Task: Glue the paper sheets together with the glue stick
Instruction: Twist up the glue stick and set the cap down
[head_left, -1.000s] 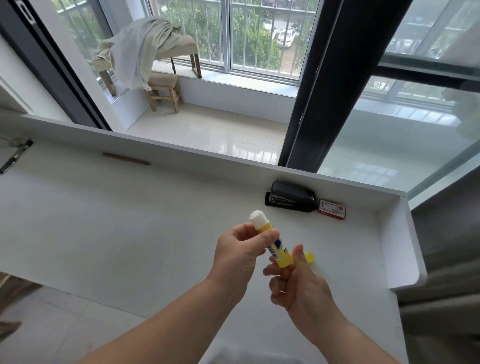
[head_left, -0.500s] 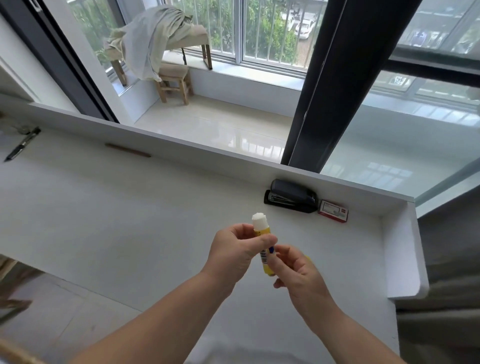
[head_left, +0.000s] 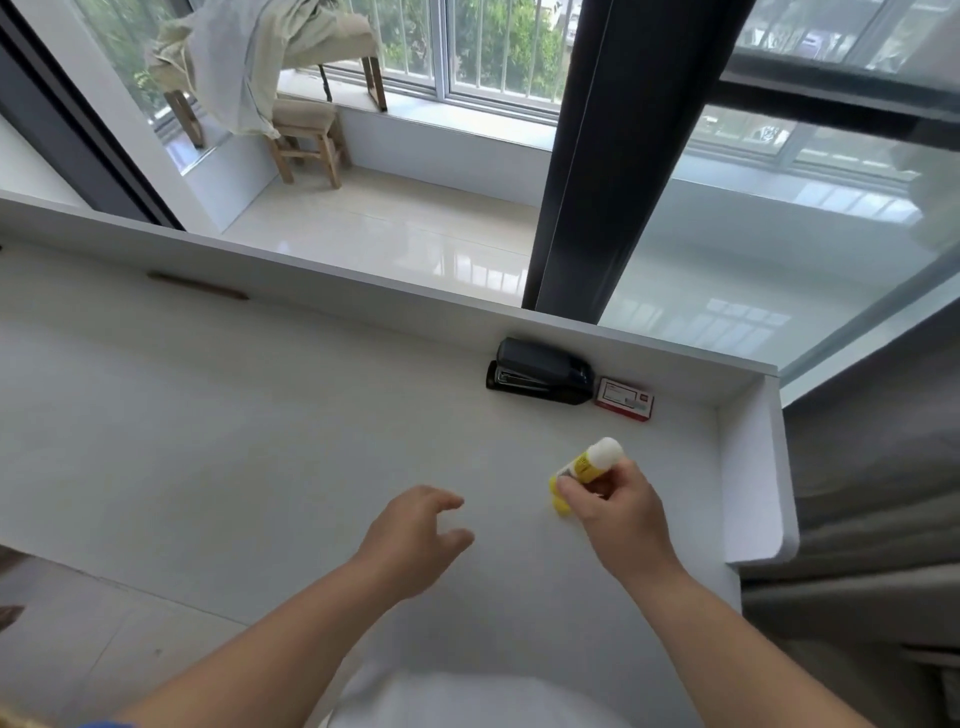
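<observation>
A white desk (head_left: 208, 441) with a low raised rim along its far edge and right end fills most of the view. Against the far rim lie a black stapler (head_left: 540, 370) and, just beside it on the right, a small red-and-white box (head_left: 625, 399). A thin brown strip (head_left: 197, 285) lies near the rim further left.

The right hand (head_left: 618, 512) pinches the yellow glue stick (head_left: 589, 465) over the right part of the desk, fingers curled round its barrel; the white glue end is exposed and points up and away towards the box. A yellow piece (head_left: 559, 501), seemingly the cap, shows below the hand's fingers, though whether it lies on the desk or is held cannot be told. The left hand (head_left: 415, 535) hovers above the desk well apart from the right, fingers loosely spread and holding nothing.

Beyond the desk a dark vertical frame (head_left: 608, 156) divides large glass panes. Behind the glass lies a glossy tiled floor, with a small wooden stool (head_left: 306, 135) and a pale cloth (head_left: 244, 52) draped over a wooden table. Barred windows and green trees lie beyond. Grey curtain fabric (head_left: 872, 493) hangs at the right.
</observation>
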